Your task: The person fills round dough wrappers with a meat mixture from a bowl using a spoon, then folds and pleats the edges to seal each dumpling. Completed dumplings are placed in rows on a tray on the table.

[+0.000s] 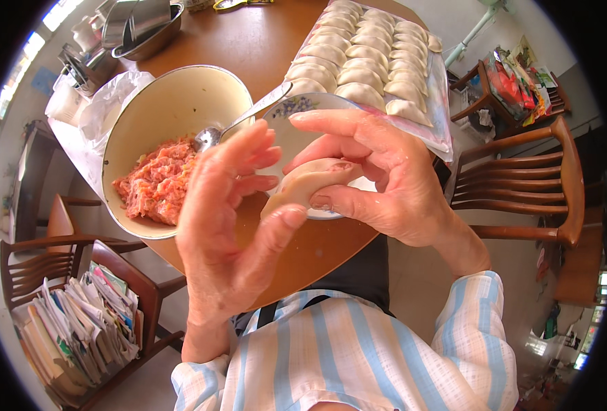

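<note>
My right hand (385, 169) pinches a folded dumpling (308, 177) between thumb and fingers, with a bit of filling showing at its right end. Just left of it, my left hand (226, 221) is held up, fingers and thumb apart, with no grip on the dumpling. Below the hands lies a white bowl (311, 120) with a blue floral pattern, partly hidden. At the left, a cream enamel basin (180, 97) holds pink minced meat filling (152, 187). A metal spoon (247, 113) rests in the basin, its handle reaching over the rim towards the bowl.
Rows of folded dumplings (362, 72) cover a tray at the back right of the wooden table (242, 41). Metal bowls (149, 41) and a plastic bag (113, 105) are at the back left. Wooden chairs (565, 180) flank me; the left one carries stacked papers (82, 323).
</note>
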Action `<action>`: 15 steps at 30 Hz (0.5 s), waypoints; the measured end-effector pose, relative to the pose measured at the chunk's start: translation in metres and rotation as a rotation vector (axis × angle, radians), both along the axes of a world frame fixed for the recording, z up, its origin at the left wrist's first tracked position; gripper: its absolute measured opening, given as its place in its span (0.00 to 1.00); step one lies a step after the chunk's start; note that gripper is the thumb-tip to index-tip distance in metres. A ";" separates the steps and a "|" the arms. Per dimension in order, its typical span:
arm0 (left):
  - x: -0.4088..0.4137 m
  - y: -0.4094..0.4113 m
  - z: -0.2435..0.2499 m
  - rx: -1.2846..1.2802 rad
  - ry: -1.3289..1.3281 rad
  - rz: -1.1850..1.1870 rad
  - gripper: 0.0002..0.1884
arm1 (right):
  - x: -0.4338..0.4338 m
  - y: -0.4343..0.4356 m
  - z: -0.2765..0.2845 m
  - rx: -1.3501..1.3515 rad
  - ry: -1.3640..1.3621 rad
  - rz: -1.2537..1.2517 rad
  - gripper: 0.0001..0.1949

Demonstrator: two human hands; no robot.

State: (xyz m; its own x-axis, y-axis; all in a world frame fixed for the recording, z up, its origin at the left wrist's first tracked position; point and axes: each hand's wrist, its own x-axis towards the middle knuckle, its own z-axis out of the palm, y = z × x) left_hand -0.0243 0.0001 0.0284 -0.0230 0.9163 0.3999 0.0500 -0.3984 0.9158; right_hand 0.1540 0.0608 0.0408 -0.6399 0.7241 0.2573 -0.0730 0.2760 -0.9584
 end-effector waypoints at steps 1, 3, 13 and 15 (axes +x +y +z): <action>0.004 -0.002 0.000 -0.032 -0.067 -0.049 0.29 | 0.000 0.000 0.000 0.016 0.016 0.001 0.28; 0.010 -0.004 -0.001 -0.110 -0.156 -0.115 0.27 | 0.000 0.000 0.002 0.025 0.038 0.008 0.29; 0.001 0.002 -0.007 -0.146 -0.397 -0.161 0.22 | -0.005 0.002 0.015 0.322 -0.121 -0.083 0.25; -0.004 0.001 -0.009 -0.127 -0.441 -0.155 0.21 | -0.005 0.003 0.012 0.337 -0.083 -0.100 0.23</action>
State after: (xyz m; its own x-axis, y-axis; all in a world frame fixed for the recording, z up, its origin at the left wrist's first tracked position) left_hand -0.0288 0.0009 0.0192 -0.0240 0.9634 0.2672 -0.4052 -0.2537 0.8783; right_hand 0.1487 0.0633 0.0531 -0.5990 0.6677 0.4419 0.0448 0.5790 -0.8141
